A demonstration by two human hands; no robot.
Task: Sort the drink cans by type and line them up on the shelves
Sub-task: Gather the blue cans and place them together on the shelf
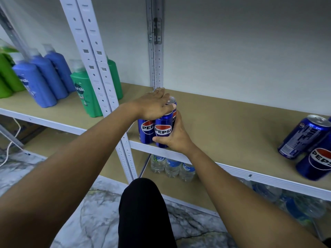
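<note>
Three slim Pepsi cans (163, 128) stood upright in a tight cluster at the front left corner of the shelf (223, 119), just beside the white upright post (109, 97). Two were in front, side by side and touching, logos facing out; the third stood right behind them, mostly hidden, with only its silver top and a strip of its side showing.

The right hand (176, 136) gripped the front right can low down, thumb across its base at the front and fingers curled round its far side, where they also lay against the rear can. The left hand (154, 106) lay flat, palm down, over the tops of the cluster, its fingers straight and spread toward the back wall, grasping nothing; it covered the top of the front left can and part of the others.

Well apart, at the right end of the same shelf, stood two wider Pepsi cans (302, 138), one behind the other and partly cut off by the frame edge.

On the neighbouring shelf to the left stood blue and green shampoo bottles (38, 81). On the shelf below, water bottles (172, 166) stood in a row. A knee in black cloth (141, 208) showed above the marbled floor (93, 217).
</note>
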